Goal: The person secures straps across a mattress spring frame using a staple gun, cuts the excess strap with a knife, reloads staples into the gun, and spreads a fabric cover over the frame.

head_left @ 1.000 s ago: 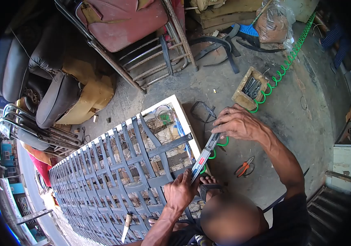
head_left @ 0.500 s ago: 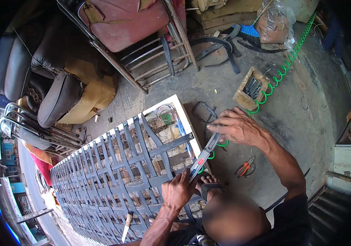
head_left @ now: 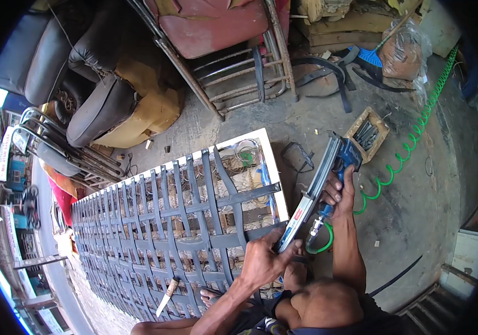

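Note:
A blue air staple gun (head_left: pixel 346 153) with a long silver magazine (head_left: pixel 312 195) is held slantwise at the corner of the webbed frame. My right hand (head_left: pixel 344 195) is closed round its blue handle. The fingers of my left hand (head_left: pixel 267 254) are closed on the lower end of the magazine. From the handle's metal fitting (head_left: pixel 316 226) runs a green coiled air hose (head_left: pixel 400 168). Beside my left hand lies a wooden frame (head_left: pixel 270 156) with black rubber straps (head_left: pixel 194 214) woven across springs. A knife (head_left: pixel 167 296) rests on the straps.
A wooden box (head_left: pixel 381 124) of metal pieces stands on the concrete floor beyond the gun. A red folding chair (head_left: pixel 211 28), dark cushions (head_left: pixel 102 111) and loose black strips (head_left: pixel 334 70) are at the back. A blue broom (head_left: pixel 368 56) leans beside a plastic bag (head_left: pixel 403 56).
My right hand has gone from the magazine's far end to the blue handle. The gun has turned, and its blue body now shows. Pliers on the floor have dropped out of sight.

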Demonstrator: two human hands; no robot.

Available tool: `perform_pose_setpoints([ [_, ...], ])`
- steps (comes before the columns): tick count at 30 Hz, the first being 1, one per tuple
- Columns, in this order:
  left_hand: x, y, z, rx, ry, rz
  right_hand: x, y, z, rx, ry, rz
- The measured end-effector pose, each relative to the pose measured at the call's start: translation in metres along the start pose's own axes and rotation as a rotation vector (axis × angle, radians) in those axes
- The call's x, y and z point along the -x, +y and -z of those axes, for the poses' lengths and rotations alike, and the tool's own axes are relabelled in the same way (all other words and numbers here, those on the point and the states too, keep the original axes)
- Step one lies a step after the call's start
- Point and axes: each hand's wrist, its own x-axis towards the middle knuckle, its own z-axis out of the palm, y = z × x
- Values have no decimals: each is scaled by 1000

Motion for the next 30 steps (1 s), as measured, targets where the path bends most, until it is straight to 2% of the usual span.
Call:
perform_pose_setpoints([
  [2, -9, 10, 14, 199, -30, 196, -8, 2, -9, 7, -32, -53],
  [3, -18, 2, 12, 167, 210, -81, -9, 6, -13, 7, -50, -94],
  [5, -47, -1, 5, 177, 587, -242, 15, 37, -28, 53, -47, -207],
  [7, -69, -6, 17, 371, 704, -286, 17, 50, -56, 180, -150, -140],
  [8, -80, -19, 20, 388, 758, -190, 7, 48, -51, 244, -195, -107],
  [9, -96, -42, 25, 373, 737, -138, -3, 41, -52, 215, -171, -149],
  [11, -132, -114, 37, -12, 790, -17, -28, 27, -57, 515, -195, -152],
  [12, -148, -151, 43, -240, 803, 36, -36, 23, -67, 665, -132, -97],
  [13, -153, -175, 43, -229, 809, 42, -42, 20, -75, 677, -134, -103],
  [15, -161, -209, 39, -516, 571, 206, -68, 11, -97, 1402, -190, 2],
  [16, -165, -212, 34, -511, 622, 183, -79, 9, -114, 1685, -188, -59],
  [17, -171, -216, 29, -495, 631, 191, -95, 16, -122, 1843, -449, 133],
  [20, -173, -213, 20, -512, 699, 213, -130, 38, -130, 2036, -527, 82],
  [22, -173, -213, 13, -508, 725, 202, -154, 58, -124, 2229, -457, -3],
  [25, -181, -220, 7, -475, 748, 155, -188, 91, -113, 2267, -495, -9],
  [30, -185, -225, 2, -381, 709, 143, -222, 136, -120, 2510, -516, -143],
])
